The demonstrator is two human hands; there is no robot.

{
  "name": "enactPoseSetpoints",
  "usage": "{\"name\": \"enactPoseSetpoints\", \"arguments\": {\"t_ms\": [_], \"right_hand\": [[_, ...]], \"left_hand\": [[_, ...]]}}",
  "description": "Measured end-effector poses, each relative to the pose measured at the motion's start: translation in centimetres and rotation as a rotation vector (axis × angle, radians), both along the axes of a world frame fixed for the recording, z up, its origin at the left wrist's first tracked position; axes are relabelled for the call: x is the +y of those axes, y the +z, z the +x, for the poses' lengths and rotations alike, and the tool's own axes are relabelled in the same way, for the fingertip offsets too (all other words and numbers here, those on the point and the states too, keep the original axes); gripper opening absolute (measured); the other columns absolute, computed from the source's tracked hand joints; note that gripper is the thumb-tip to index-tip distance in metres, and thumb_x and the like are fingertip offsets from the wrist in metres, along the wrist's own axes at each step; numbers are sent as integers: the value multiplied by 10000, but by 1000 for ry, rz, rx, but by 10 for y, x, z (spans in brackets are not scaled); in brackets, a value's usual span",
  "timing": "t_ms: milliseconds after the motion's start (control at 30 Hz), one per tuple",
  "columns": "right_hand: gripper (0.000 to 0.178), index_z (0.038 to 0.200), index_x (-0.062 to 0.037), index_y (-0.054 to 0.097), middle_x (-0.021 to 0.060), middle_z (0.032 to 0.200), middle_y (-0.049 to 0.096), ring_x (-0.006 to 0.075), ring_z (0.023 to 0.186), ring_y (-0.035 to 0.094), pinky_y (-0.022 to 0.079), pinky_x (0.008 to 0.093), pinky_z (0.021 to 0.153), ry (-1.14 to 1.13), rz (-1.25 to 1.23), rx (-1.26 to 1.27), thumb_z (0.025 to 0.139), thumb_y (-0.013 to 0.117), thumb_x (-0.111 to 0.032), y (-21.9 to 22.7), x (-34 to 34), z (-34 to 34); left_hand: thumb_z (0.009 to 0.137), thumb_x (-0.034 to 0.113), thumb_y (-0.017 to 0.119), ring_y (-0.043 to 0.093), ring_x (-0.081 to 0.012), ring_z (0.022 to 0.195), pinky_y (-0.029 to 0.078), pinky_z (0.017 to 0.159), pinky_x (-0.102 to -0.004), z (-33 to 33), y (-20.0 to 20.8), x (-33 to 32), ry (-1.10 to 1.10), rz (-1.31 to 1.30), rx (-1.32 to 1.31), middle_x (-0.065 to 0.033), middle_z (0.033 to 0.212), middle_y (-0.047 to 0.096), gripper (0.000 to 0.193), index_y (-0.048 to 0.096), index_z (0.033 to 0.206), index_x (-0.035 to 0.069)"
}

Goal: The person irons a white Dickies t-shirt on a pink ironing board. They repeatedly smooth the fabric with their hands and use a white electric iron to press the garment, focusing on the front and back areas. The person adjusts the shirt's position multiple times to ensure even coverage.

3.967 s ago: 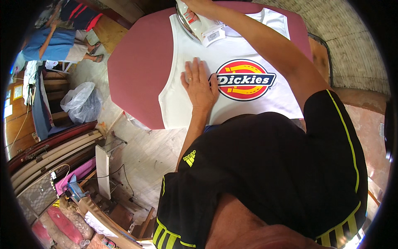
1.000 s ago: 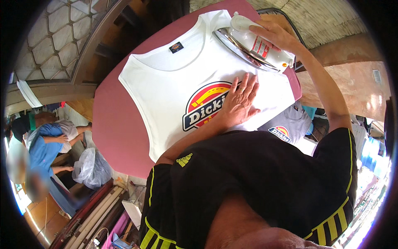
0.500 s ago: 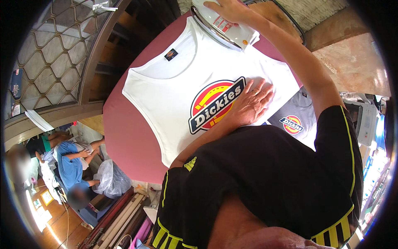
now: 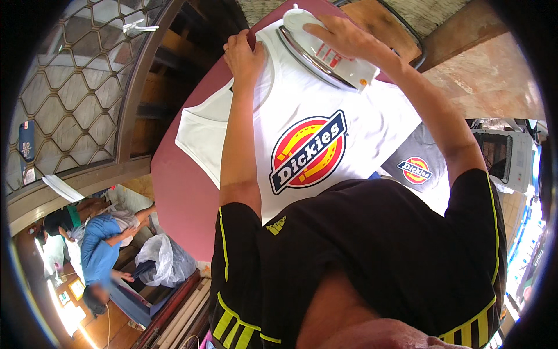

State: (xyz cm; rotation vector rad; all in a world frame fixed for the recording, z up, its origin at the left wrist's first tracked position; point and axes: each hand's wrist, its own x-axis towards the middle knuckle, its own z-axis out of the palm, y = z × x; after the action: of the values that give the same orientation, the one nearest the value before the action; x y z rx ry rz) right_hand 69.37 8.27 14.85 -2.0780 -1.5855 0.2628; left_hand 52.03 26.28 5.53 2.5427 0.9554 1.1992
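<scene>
A white sleeveless shirt [image 4: 302, 102] with a big red, yellow and dark blue print lies on a maroon padded ironing board [image 4: 183, 168]. My right hand [image 4: 347, 38] is closed around the top of a white iron [image 4: 331, 55]. The iron rests on the shirt's upper right part, above the print. My left hand [image 4: 244, 56] lies palm down near the far shoulder strap, at the neckline's edge, fingers slightly apart. My left forearm crosses the neckline and hides most of its label.
A dark grey shirt [image 4: 414, 160] with a smaller similar print lies at the board's right. A metal lattice gate [image 4: 70, 87] stands left. Lower left, a person in blue [image 4: 100, 244] is beside a clear plastic bag [image 4: 168, 259]. A white appliance [image 4: 504, 157] is far right.
My left hand has gone from the print up to the far shoulder strap. The iron in my right hand has shifted slightly nearer and to the right on the shirt.
</scene>
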Motion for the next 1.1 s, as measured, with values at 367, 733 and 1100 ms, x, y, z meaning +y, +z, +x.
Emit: {"name": "enactPoseSetpoints", "arguments": {"t_ms": [367, 733, 1100], "right_hand": [[451, 1346, -23, 512, 316, 972, 646, 466, 812, 670, 550, 498, 777, 15, 167, -43, 1015, 496, -329, -22, 56, 44], [426, 1204, 55, 606, 366, 953, 647, 466, 792, 677, 536, 505, 673, 225, 381, -831, 989, 518, -302, -38, 33, 19], [347, 1205, 0, 610, 305, 952, 651, 462, 813, 676, 552, 520, 722, 186, 12, -523, 969, 537, -244, -14, 90, 19]], "left_hand": [[760, 106, 665, 678, -282, 726, 535, 695, -405, 21, -10, 28, -56, -151, -220, -90, 770, 688, 106, 761, 801, 84], [726, 156, 748, 679, -264, 705, 536, 692, -372, 18, -20, 47, -88, -213, -202, -91, 740, 681, 105, 774, 797, 84], [722, 153, 737, 674, -261, 706, 538, 702, -371, 29, -11, 40, -118, -159, -220, -90, 728, 678, 95, 779, 781, 91]]}}
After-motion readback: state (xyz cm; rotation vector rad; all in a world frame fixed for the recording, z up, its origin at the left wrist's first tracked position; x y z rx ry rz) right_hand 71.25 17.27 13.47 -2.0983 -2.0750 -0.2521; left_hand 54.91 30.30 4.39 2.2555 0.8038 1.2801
